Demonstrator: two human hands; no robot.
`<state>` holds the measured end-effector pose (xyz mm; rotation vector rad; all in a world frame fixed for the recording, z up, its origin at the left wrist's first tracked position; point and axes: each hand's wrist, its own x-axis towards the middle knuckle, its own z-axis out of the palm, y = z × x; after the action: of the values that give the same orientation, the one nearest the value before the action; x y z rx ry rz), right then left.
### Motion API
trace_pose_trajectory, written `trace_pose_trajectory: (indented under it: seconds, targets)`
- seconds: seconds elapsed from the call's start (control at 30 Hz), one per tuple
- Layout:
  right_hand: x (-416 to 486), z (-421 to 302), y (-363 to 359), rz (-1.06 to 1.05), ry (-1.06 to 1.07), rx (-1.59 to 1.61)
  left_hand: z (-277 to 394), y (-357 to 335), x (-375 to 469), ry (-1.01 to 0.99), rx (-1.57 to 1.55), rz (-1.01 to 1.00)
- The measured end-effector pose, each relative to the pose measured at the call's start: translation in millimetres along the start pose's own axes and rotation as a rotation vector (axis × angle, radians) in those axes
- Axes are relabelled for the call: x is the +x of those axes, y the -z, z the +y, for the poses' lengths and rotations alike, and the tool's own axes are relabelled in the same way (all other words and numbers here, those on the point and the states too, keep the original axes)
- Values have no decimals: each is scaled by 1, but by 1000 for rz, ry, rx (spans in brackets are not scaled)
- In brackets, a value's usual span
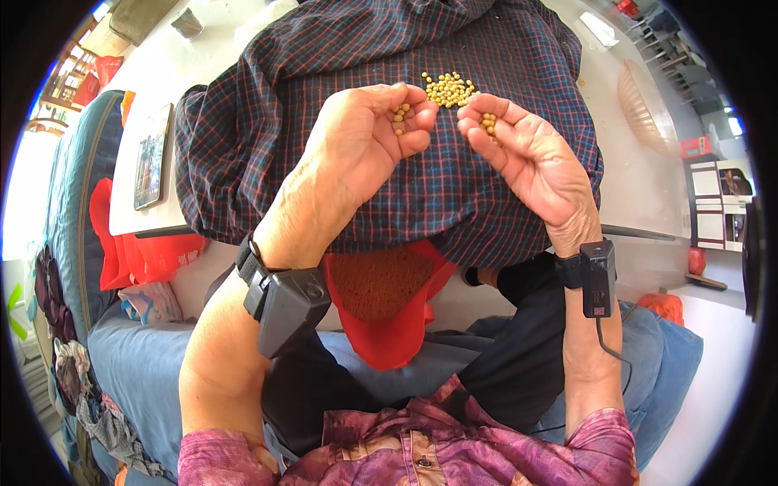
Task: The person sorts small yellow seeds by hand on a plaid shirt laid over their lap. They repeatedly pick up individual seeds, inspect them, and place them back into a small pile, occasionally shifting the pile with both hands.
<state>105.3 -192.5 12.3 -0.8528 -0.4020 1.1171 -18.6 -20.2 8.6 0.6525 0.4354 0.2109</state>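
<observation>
My left hand (380,124) is raised, palm turned inward, with several pale yellow beans (400,115) held in its curled fingers. Facing it, my right hand (523,146) cups several more beans (488,123) against its fingers. Just beyond both sets of fingertips lies a small heap of yellow beans (450,90), probably soybeans. The heap rests on a dark checked cloth (413,194) spread over the table. Between my legs, below the cloth's near edge, a red plastic bag (386,340) stands open, filled with small reddish-brown grains (383,282).
A smartphone (153,157) lies on the white table (213,58) at the left. A glass (187,24) stands at the far left, and a ribbed translucent dish (643,106) is at the right. Red bags (143,258) hang beside the blue sofa (140,364). Each forearm wears a strapped device.
</observation>
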Motion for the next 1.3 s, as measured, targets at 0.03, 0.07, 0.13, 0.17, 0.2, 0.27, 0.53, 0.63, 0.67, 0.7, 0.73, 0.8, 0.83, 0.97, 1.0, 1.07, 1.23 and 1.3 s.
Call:
trace_pose_trajectory:
  seconds: [0.03,0.07,0.13,0.17,0.2,0.27,0.53,0.63,0.67,0.7,0.73,0.8,0.83,0.97,1.0,1.07,1.23,1.3]
  targets:
    - [-2,0,-4,28,-35,-60,-1,-1,0,-24,14,20]
    - [-4,0,-8,19,-67,-107,-1,-2,0,-21,28,35]
    - [-9,0,-13,-24,-121,-133,0,-3,1,-28,61,53]
    - [-9,1,-14,1,-156,-156,0,-3,1,-32,68,40]
    - [-10,2,-14,-16,-179,-156,1,-2,1,-31,74,38]
    - [-11,7,-14,-7,-213,-158,1,1,1,-23,80,6]
    - [-19,9,-24,-198,-297,-109,10,10,-1,43,-9,-136]
    - [-24,9,-35,-188,-397,-143,6,4,0,6,-94,-17]
    - [-26,10,-39,-164,-432,-197,7,5,-2,-8,-64,-32]
    - [-27,14,-43,-159,-433,-251,8,5,-3,-16,-21,-29]
    - [-28,15,-46,-163,-489,-289,9,5,-2,-31,12,-37]
    - [-31,21,-52,-143,-583,-347,11,5,-1,-43,39,-34]
    - [-31,25,-54,-162,-631,-392,12,6,-1,-53,49,-45]
    - [-33,44,-55,-259,-752,-481,13,7,-1,-51,62,-21]
    - [-33,50,-54,-297,-751,-494,15,10,-3,-32,55,-33]
    - [-36,62,-52,-345,-753,-580,16,11,-4,-2,32,-14]
    - [-40,91,-43,-447,-631,-830,21,10,-5,-5,-93,-15]
    - [-44,98,-36,-451,-603,-925,20,6,-5,-20,-85,39]
